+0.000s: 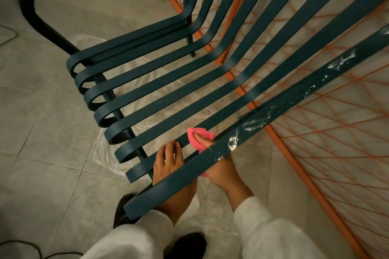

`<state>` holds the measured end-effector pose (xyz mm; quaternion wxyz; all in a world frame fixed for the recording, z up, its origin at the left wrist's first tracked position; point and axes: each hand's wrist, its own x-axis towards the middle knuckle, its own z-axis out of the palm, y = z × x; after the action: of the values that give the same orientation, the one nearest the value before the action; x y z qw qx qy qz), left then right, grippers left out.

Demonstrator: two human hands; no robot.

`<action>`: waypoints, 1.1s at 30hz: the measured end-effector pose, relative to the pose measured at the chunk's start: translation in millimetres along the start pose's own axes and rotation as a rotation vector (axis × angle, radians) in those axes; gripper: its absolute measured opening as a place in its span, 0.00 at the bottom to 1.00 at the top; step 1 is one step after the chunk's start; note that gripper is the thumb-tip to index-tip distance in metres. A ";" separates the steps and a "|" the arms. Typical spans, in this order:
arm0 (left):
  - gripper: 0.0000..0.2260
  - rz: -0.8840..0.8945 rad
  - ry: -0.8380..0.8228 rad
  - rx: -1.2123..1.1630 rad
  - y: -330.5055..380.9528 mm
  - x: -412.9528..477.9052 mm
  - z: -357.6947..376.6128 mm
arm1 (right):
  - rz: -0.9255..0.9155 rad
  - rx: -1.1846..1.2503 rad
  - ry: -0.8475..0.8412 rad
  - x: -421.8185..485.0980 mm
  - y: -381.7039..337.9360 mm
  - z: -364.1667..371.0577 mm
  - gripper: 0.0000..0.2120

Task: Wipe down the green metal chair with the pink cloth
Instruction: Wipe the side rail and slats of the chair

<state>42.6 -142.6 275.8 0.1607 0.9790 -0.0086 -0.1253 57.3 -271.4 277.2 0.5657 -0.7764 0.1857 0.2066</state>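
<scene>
The green metal chair [168,82] fills the view, its long slats running from lower left to upper right. The nearest slat [284,101] carries white powdery smears. My right hand [219,168] reaches up from under that slat and presses the pink cloth [200,135] against the second-nearest slat. My left hand [168,160] rests with its fingers over the same slat's front part, just left of the cloth; the nearest slat crosses over its wrist.
An orange wire-mesh frame [315,143] stands right behind the chair. Clear plastic sheeting [147,115] lies on the grey tiled floor under the seat. My dark shoes [187,244] are at the bottom, and a black cable [23,245] curls at bottom left.
</scene>
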 end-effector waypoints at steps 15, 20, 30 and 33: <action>0.17 0.200 -0.420 -0.482 54.3 -69.8 -93.9 | 0.267 0.470 0.168 -159.8 -36.7 -55.4 0.13; 0.17 0.347 -0.344 -0.590 48.9 -94.9 -142.6 | 0.144 0.352 0.184 -199.8 -73.1 -54.8 0.13; 0.18 0.218 -0.069 -0.470 -26.5 -64.7 -188.3 | -0.253 -0.068 0.218 -189.8 -128.9 -7.3 0.19; 0.16 0.279 -0.165 -0.476 -30.6 -55.0 -188.5 | -0.348 -0.271 0.298 -171.1 -120.0 14.8 0.21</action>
<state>35.4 -51.6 452.3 0.4003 0.8897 -0.1265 -0.1796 -26.4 -212.9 460.1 0.4498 -0.8873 0.1012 0.0127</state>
